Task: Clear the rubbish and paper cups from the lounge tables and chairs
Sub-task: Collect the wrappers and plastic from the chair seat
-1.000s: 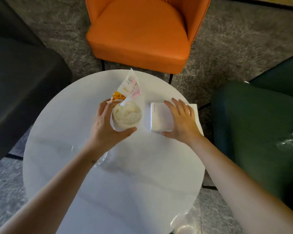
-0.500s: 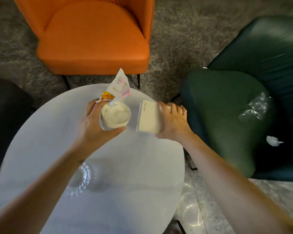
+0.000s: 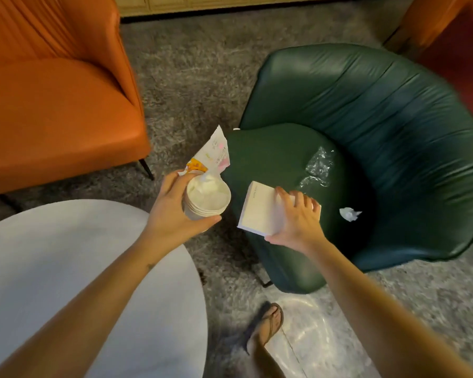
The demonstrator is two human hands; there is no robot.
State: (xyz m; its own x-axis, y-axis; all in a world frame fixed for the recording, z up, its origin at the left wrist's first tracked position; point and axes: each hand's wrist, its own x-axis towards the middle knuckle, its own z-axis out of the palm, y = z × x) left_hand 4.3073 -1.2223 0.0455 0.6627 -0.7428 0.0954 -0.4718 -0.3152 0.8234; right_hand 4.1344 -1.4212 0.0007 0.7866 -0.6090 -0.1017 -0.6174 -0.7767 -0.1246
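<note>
Swung right since half a second ago — both hands now off the round white table (image 3: pixel 52 268) and held over the gap toward the green armchair (image 3: pixel 366 137), loads unchanged. Grey carpet (image 3: pixel 197 77) open between the seats, a clear lane running back to the far wall. Orange armchair (image 3: pixel 52 113) at left, its seat edge well apart from the green one. Table rim curving under the left forearm, bare along the visible top. Green seat front edge just beneath the white box (image 3: pixel 260 208), clamped from the near corner by the right hand (image 3: pixel 295 225), fingers spread over its top. Stack of paper cups (image 3: pixel 206 199) wrapped in the left hand (image 3: pixel 172 211), thumb under, fingers round the side; crumpled white tissue inside and a printed snack wrapper (image 3: pixel 210 156) poking up from the rim. On the green seat — a clear plastic wrapper (image 3: pixel 318 167) near the middle and a small white tissue scrap (image 3: pixel 348 214) toward the right edge, both apart from the hands. Sandalled foot (image 3: pixel 268 323) on the floor by the chair leg
</note>
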